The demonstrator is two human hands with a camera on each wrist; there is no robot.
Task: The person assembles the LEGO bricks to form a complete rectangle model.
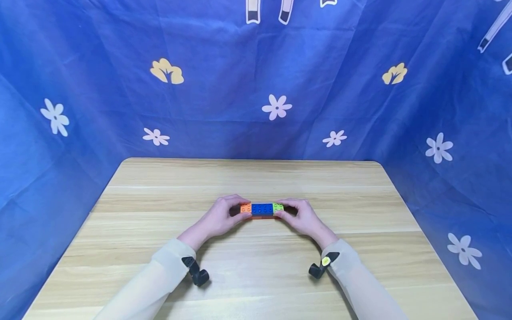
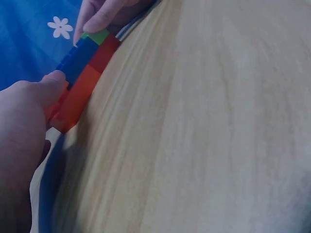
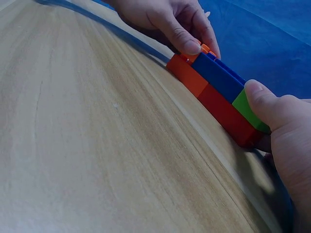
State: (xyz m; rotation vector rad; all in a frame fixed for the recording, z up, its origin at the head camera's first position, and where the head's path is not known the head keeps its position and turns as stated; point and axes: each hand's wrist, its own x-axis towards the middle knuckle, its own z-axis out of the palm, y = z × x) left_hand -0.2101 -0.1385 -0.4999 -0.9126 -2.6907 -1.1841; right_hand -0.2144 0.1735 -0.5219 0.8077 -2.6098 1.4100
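Two layers of toy building bricks lie on the wooden table, between both hands. On the top layer an orange brick (image 1: 246,208) is at the left, a long blue brick (image 1: 262,209) in the middle and a green brick (image 1: 278,207) at the right. Below them, in the right wrist view, are an orange brick (image 3: 187,75) and a red brick (image 3: 227,116). My left hand (image 1: 222,216) pinches the left end, thumb on the near side. The right hand (image 1: 302,217) grips the green end in the same way, its thumb (image 3: 260,99) against the green brick.
The wooden table (image 1: 256,275) stretches around the bricks on every side. A blue curtain (image 1: 224,89) with flower and tree prints stands behind and at both sides. Black wrist cameras hang from the left cuff (image 1: 198,273) and the right cuff (image 1: 318,269).
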